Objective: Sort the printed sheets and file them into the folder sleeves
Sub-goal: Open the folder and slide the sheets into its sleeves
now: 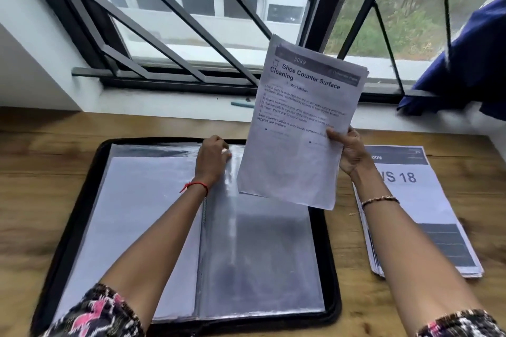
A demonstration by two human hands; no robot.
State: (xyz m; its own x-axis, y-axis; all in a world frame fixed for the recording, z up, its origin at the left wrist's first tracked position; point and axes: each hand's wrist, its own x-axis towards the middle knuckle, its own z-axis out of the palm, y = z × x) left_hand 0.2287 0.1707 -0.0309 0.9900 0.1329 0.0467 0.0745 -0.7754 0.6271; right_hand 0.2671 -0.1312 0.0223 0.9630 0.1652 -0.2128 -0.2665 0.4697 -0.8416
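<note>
Item 1. Folder (86,200): black, zip-edged, lying open flat on the wooden worktop (41,161), near centre. Its left page (142,213) is showing a pale sheet inside; its right-hand clear sleeve (260,254) is showing dark backing.

Item 2. Left hand (213,157): resting at the far edge of the folder, by the spine. Its fingers (219,142) are curling down onto the top edge of the right-hand sleeve. The back of the hand is hiding whether they are pinching the plastic.

Item 3. Right hand (349,152): holding a thin bundle of printed sheets (298,128) upright above the folder's far right corner. The thumb (335,135) is pressing on the front and the other fingers are closing round behind the bundle's right edge. The top sheet is headed "Shoe Counter Surface Cleaning".

Item 4. Stack of sheets (430,200): lying flat on the worktop just right of the folder, top page reading "WS 18".

Item 5. Blue cloth (471,63): hanging at the window, far right.
</note>
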